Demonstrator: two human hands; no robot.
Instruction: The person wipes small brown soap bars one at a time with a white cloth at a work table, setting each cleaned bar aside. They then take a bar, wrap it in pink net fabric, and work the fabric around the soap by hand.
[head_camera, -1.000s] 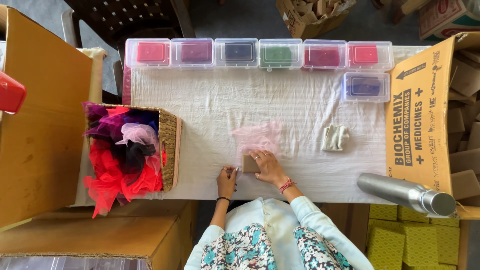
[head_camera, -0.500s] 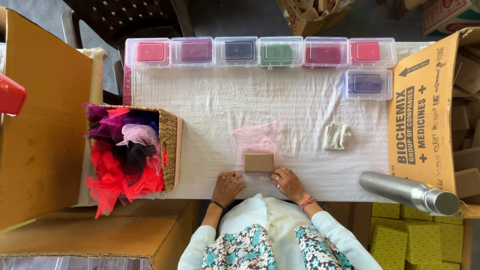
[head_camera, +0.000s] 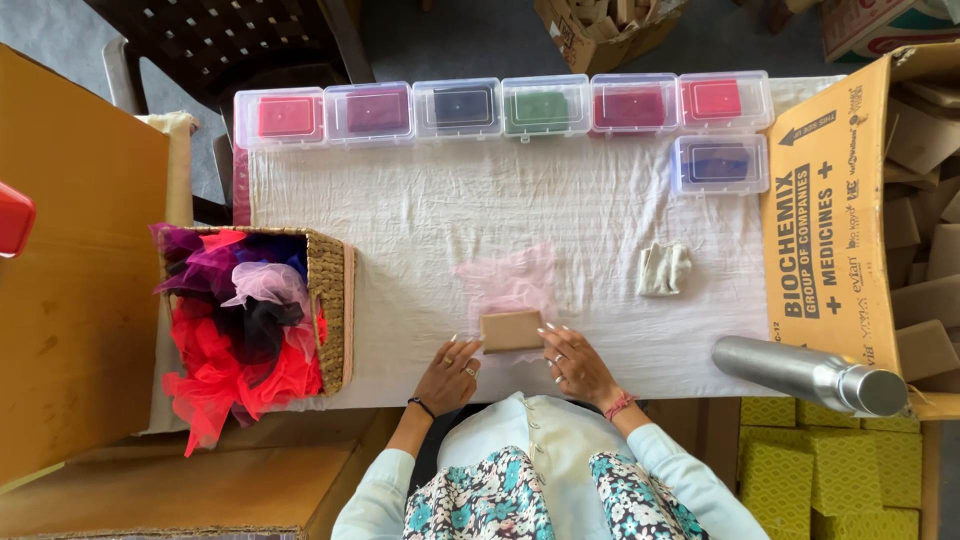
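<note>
Printed tan carton flap (head_camera: 822, 215) at right, yellow patterned boxes (head_camera: 830, 470) below it

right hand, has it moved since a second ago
Yes. The right hand came off the brown card toward the person and the near edge of the white cloth; only its fingertips now reach the card's right edge.

Left hand (head_camera: 447, 374) palm down, fingers spread, pointing toward 1 o'clock, dark band at wrist, right hand (head_camera: 574, 362) palm down, fingers spread toward 11 o'clock, red band at wrist, both forearms in pale sleeves
</note>
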